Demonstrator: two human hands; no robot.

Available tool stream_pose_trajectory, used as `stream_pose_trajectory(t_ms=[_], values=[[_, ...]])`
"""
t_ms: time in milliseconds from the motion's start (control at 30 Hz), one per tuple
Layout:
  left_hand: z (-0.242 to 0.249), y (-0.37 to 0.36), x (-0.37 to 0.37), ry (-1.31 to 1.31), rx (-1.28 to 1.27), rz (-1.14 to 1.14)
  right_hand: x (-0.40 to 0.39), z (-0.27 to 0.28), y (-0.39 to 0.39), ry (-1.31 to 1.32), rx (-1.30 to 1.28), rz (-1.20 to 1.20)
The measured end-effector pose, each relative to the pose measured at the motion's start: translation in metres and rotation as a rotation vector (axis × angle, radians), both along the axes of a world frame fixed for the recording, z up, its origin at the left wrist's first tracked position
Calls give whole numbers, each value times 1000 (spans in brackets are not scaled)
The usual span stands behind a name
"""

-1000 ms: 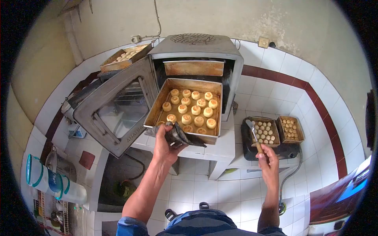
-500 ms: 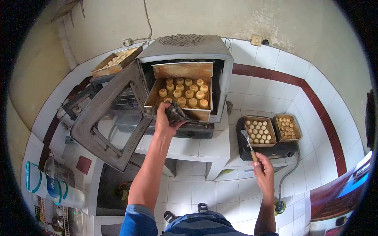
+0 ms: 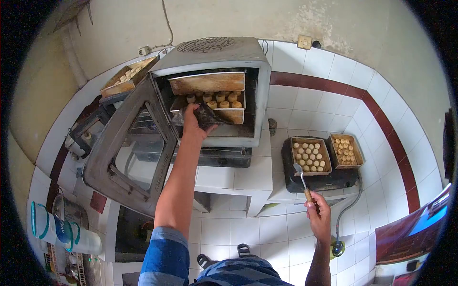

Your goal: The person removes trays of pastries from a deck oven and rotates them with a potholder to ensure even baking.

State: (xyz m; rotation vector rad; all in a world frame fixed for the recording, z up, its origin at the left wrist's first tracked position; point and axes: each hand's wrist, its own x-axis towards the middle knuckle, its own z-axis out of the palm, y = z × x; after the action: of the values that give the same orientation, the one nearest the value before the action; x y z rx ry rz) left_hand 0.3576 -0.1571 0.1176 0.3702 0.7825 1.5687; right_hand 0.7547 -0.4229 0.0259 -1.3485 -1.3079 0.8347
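Note:
My left hand (image 3: 196, 125) is closed on a dark, scorched pot holder cloth (image 3: 210, 115), pressed against the front edge of a metal baking tin (image 3: 234, 116). Inside the tin stand several small golden pastries (image 3: 220, 98). The tin sits within the grey oven (image 3: 264, 95), whose glass-windowed door (image 3: 131, 148) hangs wide on the left. A second rectangular tin (image 3: 207, 84) is above it. Lower right, my right hand (image 3: 318, 213) grips the wooden handle of a small metal spatula (image 3: 302, 177). Its blade lies in front of a tin of pale dough balls (image 3: 329, 164).
A tin of browner pastries (image 3: 359, 164) stands beside the pale ones on a black gas stove (image 3: 310, 183). Another loaded tin (image 3: 112, 89) rests high at left behind the door. Lidded plastic containers (image 3: 88, 238) occupy the lower left. A hose (image 3: 350, 205) hangs at right.
The lower tin has gone deeper into the oven, with my left hand and the cloth following it inward. My right hand still holds the spatula in nearly the same place.

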Motion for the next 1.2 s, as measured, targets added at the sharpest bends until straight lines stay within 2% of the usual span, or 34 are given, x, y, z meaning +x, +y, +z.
stream_pose_trajectory(t_ms=[133,367,433,567,767,867,967,1033,1067,1200], values=[[5,11,3,12,-46,68,3,3,2,-8,11,15],[-4,39,-3,1,19,30,6,4,6,-17,27,23],[3,35,5,30,-36,147,7,3,6,-9,20,27],[-8,57,-4,-8,-54,129,10,3,7,-4,10,37],[0,48,3,11,-62,142,8,3,3,-17,-21,80],[-4,44,8,-12,-144,203,9,-1,2,6,-12,85],[-23,41,10,-45,-115,217,8,6,0,35,-45,79],[-45,41,6,-128,113,143,8,9,-1,26,-44,78],[-54,34,9,-125,114,150,8,10,-1,17,-40,75],[-108,-37,67,-184,131,180,6,14,2,25,-60,73]])
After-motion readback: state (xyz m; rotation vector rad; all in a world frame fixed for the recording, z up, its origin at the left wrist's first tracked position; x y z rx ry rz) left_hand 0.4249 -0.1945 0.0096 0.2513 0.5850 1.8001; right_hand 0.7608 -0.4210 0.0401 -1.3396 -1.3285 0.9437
